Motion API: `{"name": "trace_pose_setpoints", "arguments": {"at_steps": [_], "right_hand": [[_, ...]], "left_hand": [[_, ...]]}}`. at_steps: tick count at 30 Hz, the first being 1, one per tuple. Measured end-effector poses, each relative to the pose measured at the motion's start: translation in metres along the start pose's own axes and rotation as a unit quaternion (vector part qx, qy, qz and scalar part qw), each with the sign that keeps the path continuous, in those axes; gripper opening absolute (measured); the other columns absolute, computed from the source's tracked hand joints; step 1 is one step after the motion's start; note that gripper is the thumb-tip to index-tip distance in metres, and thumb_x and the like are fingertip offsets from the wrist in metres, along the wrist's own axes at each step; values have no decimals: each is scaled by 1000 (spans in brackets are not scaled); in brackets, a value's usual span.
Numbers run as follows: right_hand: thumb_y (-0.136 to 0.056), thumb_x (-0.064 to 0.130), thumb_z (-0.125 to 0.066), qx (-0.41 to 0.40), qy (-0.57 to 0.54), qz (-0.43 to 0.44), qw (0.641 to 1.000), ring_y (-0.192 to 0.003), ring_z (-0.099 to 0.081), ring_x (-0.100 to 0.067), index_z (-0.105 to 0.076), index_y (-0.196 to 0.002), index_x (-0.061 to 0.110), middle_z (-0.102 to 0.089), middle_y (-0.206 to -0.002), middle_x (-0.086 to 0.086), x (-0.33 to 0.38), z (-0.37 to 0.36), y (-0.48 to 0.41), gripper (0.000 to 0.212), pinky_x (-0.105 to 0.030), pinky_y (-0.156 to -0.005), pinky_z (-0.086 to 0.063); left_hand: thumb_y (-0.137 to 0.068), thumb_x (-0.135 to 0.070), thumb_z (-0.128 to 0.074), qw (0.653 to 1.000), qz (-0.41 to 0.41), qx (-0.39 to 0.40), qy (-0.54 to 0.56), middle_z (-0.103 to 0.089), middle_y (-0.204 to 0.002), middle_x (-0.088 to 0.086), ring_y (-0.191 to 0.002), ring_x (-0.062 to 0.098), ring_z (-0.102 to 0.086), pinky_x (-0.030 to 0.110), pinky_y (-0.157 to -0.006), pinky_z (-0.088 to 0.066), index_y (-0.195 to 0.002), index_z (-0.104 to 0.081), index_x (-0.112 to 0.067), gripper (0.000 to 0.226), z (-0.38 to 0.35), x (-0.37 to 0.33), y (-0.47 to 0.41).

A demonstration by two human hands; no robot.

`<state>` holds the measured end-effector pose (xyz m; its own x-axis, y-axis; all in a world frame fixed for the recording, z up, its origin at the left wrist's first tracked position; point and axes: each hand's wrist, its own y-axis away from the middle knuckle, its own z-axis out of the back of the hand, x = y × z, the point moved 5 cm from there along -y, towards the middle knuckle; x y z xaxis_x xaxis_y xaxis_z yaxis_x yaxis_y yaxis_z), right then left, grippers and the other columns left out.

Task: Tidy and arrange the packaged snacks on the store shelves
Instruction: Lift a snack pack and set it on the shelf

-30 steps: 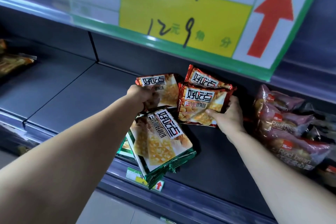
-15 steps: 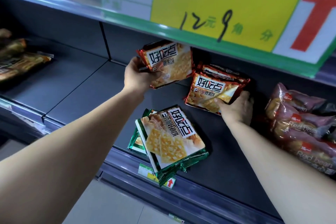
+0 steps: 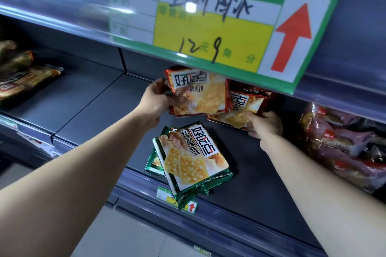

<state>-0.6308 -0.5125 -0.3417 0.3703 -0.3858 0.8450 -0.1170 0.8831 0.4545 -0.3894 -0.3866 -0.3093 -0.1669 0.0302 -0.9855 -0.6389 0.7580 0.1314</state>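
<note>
Head view: left hand (image 3: pixel 158 100) grips a red-edged cracker packet (image 3: pixel 198 94) clear of the shelf (image 3: pixel 94 106), overlapping a second red-edged packet (image 3: pixel 244 106), which the right hand (image 3: pixel 265 125) pinches at its lower edge. Green-edged cracker packets (image 3: pixel 192 162) lie stacked at the shelf's front lip, just below.

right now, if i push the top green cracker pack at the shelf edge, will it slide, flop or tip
The top green cracker pack probably slides easily: its film looks glossy and it lies on a lower green pack. It likely stays flat, since it looks boxy. Its corner seems to overhang the shelf lip, so a forward push may tip it off.
</note>
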Motion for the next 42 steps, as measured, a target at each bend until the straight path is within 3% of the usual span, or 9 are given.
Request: {"name": "trace_pose_setpoints", "arguments": {"at_steps": [2,8,11,18,26,29,33,39,42], "right_hand": [[-101,23,-44,3,-26,1,1000,-112,-54,-31,-42,-135,3,-48,-138,-21,-1,2,3,40,-40,-101,-44],[-81,69,-51,-23,-77,52,995,-109,-60,-25,-50,-132,18,-55,-131,-10,-8,12,4,72,-36,-81,-54],[-53,88,-54,11,-51,94,994,-117,-55,-21,-50,-132,23,-53,-134,-4,-10,13,8,102,-35,-82,-54],[-71,22,-83,-46,111,163,979,-99,-62,-22,-46,-110,16,-62,-112,-6,-16,19,0,54,-41,-91,-51],[-78,26,-76,-122,153,178,964,-91,-56,-17,-54,-111,14,-56,-98,4,-14,22,3,42,-31,-81,-47],[-76,38,-75,-163,176,143,960,-85,-56,-20,-51,-96,13,-57,-95,2,-18,29,13,40,-30,-71,-45],[-80,42,-70,-37,131,124,983,-66,-66,-18,-57,-72,19,-68,-76,-1,-26,15,29,27,-28,-57,-47],[-83,49,-66,141,40,87,985,-74,-67,-19,-66,-88,18,-72,-86,-7,-32,-2,67,31,-29,-58,-49],[-67,60,-67,199,-11,75,977,-78,-66,-21,-66,-101,18,-69,-92,-4,-34,2,77,54,-31,-61,-52]], "left_hand": [[-64,25,-68,998,-1,23,-66,-67,-77,1,-60,6,-67,25,-55,-56,-105,-58,7,46,-12,4,4],[-65,13,-77,975,-12,61,-214,-65,-80,-5,-76,14,-62,30,-76,-55,-78,-56,-19,40,-50,14,2],[-57,-8,-88,933,-11,52,-357,-69,-91,2,-81,22,-65,34,-73,-56,-89,-62,-17,42,-66,23,-2],[-69,-14,-81,903,-17,44,-428,-61,-95,-2,-86,19,-57,29,-71,-48,-106,-55,-16,46,-82,25,-1],[-75,-36,-75,896,10,111,-429,-71,-103,-1,-92,19,-67,34,-84,-56,-108,-68,-21,36,-66,23,1],[-84,-44,-69,872,91,183,-444,-70,-96,3,-74,19,-68,27,-58,-57,-105,-66,-11,39,-57,17,19],[-80,-25,-76,844,145,271,-440,-71,-87,3,-54,10,-62,22,-48,-48,-109,-66,-3,38,-43,16,45],[-81,-7,-75,916,116,137,-358,-68,-86,20,-57,30,-66,28,-40,-51,-100,-58,-3,26,-31,12,53],[-83,-4,-72,970,100,41,-217,-57,-60,12,-32,20,-52,20,-33,-38,-89,-53,-7,21,-23,9,56]]}}
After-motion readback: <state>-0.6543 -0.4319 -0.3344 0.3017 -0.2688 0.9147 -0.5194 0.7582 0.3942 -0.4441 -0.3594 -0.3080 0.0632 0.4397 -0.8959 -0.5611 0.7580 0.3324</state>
